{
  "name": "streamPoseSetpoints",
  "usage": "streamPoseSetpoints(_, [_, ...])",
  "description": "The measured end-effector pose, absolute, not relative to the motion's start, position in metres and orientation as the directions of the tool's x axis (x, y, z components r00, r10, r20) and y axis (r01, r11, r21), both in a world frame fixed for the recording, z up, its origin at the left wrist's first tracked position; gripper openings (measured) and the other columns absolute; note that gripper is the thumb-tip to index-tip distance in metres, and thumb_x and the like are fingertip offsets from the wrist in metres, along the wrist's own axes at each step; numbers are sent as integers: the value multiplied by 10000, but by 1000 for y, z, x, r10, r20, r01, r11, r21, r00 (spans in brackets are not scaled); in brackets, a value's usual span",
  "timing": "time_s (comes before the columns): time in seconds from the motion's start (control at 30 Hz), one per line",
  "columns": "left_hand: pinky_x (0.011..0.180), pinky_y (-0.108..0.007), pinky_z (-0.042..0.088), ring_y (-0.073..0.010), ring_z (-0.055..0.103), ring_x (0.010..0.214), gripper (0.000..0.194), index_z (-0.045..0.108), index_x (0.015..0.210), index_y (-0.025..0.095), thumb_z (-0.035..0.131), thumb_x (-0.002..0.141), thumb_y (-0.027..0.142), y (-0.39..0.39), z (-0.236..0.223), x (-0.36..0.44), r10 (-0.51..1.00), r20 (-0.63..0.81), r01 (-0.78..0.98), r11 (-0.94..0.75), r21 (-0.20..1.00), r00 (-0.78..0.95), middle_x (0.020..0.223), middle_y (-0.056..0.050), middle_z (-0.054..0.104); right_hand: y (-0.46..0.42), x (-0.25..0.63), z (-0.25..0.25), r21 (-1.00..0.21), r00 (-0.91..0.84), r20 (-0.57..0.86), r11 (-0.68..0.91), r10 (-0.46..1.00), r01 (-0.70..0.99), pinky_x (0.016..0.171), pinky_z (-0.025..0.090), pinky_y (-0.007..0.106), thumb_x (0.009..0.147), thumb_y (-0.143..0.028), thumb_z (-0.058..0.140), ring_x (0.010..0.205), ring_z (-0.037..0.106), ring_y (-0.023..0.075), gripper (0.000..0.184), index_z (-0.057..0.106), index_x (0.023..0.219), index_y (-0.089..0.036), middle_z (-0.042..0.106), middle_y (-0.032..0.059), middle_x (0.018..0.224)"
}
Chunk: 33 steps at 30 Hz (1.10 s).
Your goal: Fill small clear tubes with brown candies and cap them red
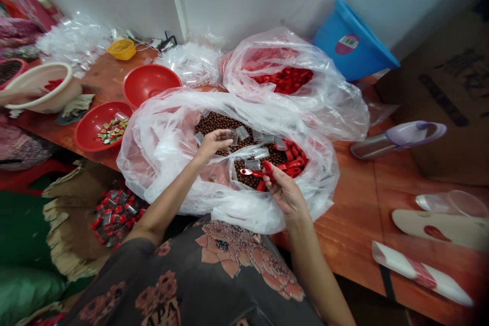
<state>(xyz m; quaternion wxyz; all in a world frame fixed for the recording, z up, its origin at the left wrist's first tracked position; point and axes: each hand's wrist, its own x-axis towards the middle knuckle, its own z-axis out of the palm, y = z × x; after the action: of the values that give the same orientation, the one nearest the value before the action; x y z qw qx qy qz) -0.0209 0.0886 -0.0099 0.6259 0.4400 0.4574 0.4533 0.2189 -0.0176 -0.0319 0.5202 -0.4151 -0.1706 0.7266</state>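
A large clear plastic bag (164, 127) lies wide open in front of me, with small brown balls (214, 122) inside it. Several small clear plastic tubes (252, 164) rest on the balls. Red plastic caps (296, 155) with longish handles are heaped at the bag's right side. Over the balls, my left hand (212, 145) pinches a small clear tube (232, 136) at its fingertips. My right hand (284, 191) grips a red cap (268, 168) between thumb and fingers, just above the heap. The two hands are apart.
Behind stands another bag (244, 71) of red pieces, beside a blue bucket (351, 41). A red bowl (86, 130) holds wrapped candies; another red bowl (153, 84) is behind it. Another person's hand (19, 95) reaches into a cream bowl (57, 104). A bottle (382, 143) stands right.
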Motion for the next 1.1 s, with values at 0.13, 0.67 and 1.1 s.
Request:
streamPoseSetpoints(0.13, [750, -302, 541, -155, 664, 819, 509, 695, 1064, 149, 857, 604, 294, 71, 0, -15, 961, -204, -247, 247, 937, 185, 1034, -64, 718, -17, 212, -27, -712, -112, -400, -385, 910, -587, 483, 486, 136, 697, -399, 835, 575, 572, 54, 364, 744, 1010, -235, 685, -34, 735])
streamPoseSetpoints(0.67, [847, -315, 541, -195, 654, 1009, 405, 704, 1117, 156, 751, 723, 238, 28, 13, -21, 920, -196, -99, 242, 965, 340, 1166, -102, 698, -14, 199, -18, -865, -48, -244, -239, 969, -442, 883, 546, 278, 670, -344, 841, 1017, 681, 164, 469, 695, 1113, -288, 741, -1, 1068])
streamPoseSetpoints(1.1, [765, -298, 551, -155, 668, 806, 353, 727, 1063, 201, 755, 724, 293, -7, -2, -7, 814, -342, -40, 407, 913, 469, 1004, -87, 724, -15, 201, -12, -929, -26, -149, -149, 989, -340, 813, 595, 294, 756, -340, 732, 929, 701, 152, 583, 508, 1292, -390, 620, -27, 1047])
